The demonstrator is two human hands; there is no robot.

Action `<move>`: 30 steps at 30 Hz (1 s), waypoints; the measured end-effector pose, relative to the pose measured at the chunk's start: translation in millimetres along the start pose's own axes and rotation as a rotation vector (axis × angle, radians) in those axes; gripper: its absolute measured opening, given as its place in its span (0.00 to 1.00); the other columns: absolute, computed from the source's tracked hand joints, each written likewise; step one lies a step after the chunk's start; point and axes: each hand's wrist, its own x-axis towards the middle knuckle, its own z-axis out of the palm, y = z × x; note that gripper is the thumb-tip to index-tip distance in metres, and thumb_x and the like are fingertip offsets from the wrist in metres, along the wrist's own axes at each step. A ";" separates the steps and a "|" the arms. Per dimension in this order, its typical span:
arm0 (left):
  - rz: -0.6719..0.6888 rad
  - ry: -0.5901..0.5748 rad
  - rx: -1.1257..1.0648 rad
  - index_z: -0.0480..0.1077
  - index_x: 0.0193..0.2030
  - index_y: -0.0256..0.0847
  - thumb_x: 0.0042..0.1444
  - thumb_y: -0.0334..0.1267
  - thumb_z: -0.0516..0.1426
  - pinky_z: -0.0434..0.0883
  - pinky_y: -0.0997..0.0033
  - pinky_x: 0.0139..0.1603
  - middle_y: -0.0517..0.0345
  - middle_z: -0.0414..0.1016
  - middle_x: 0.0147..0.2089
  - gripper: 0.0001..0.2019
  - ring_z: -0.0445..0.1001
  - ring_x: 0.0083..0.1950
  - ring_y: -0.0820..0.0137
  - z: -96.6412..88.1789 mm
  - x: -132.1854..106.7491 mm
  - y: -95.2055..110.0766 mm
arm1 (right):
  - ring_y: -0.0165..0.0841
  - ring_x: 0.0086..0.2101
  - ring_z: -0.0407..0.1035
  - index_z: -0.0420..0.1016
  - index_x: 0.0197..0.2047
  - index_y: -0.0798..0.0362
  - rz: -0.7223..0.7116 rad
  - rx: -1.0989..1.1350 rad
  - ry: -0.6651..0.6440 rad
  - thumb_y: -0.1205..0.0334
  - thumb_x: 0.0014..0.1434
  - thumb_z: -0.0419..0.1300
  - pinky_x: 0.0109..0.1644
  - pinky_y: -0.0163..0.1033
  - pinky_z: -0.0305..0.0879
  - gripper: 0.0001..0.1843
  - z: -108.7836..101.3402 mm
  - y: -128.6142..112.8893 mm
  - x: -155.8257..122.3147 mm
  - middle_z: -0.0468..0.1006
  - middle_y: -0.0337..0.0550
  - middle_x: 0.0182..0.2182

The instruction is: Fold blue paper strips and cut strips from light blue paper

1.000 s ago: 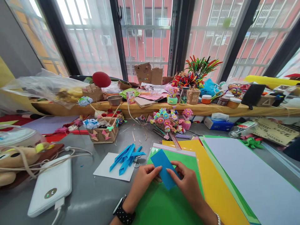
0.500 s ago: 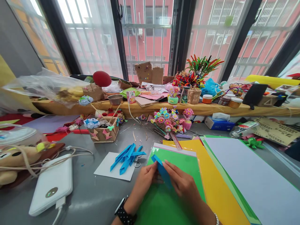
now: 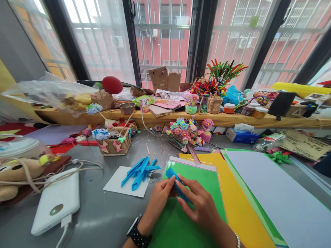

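My left hand [image 3: 160,193] pinches a narrow folded strip of blue paper [image 3: 170,173] near its upper end, thumb and index finger together. Across the strip's right side lie the fingers of my right hand [image 3: 200,199], with its thumb on the strip's lower left, so the paper runs between them. Both hands are just above a green sheet [image 3: 191,224] in a clear sleeve. To the left, several folded blue paper pieces [image 3: 141,172] rest in a heap on a white card [image 3: 113,182].
A white power bank [image 3: 59,199] with a cable lies on the left. Yellow paper [image 3: 240,206] and white sheets [image 3: 274,186] spread out on the right. Behind stand a decorated cardboard box [image 3: 117,146], a bunch of small craft flowers [image 3: 183,131] and a tissue box [image 3: 241,135].
My right thumb has come out from behind the paper and spread away from the fingers, which shifted onto the strip. The strip looks narrower now. My left hand keeps its pinch.
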 end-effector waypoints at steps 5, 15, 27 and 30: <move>0.086 0.000 0.138 0.61 0.19 0.38 0.47 0.51 0.52 0.63 0.76 0.26 0.65 0.60 0.19 0.18 0.62 0.23 0.74 -0.9 -1.6 4.4 | 0.36 0.40 0.68 0.71 0.44 0.51 0.252 0.336 0.140 0.63 0.56 0.53 0.42 0.41 0.67 0.13 -2.4 0.4 2.0 0.74 0.47 0.41; 0.186 -0.179 0.450 0.52 0.14 0.39 0.50 0.46 0.51 0.48 0.75 0.22 0.67 0.48 0.17 0.20 0.50 0.21 0.76 5.4 -8.6 5.1 | 0.30 0.25 0.65 0.74 0.26 0.55 0.762 0.827 0.164 0.54 0.47 0.61 0.25 0.31 0.62 0.12 -3.9 6.6 8.1 0.70 0.39 0.24; 0.121 -0.156 0.421 0.64 0.23 0.38 0.49 0.50 0.51 0.54 0.77 0.22 0.66 0.56 0.18 0.16 0.56 0.21 0.75 5.2 -9.1 4.5 | 0.27 0.22 0.59 0.72 0.24 0.57 0.772 0.771 0.111 0.52 0.51 0.56 0.23 0.31 0.58 0.16 -4.9 3.7 7.8 0.67 0.38 0.21; 0.115 -0.141 0.428 0.64 0.22 0.37 0.49 0.51 0.51 0.57 0.76 0.23 0.64 0.60 0.18 0.17 0.60 0.21 0.73 5.3 -9.6 5.0 | 0.26 0.21 0.59 0.71 0.23 0.57 0.765 0.775 0.115 0.52 0.51 0.56 0.23 0.30 0.57 0.16 -5.1 1.2 8.2 0.66 0.37 0.20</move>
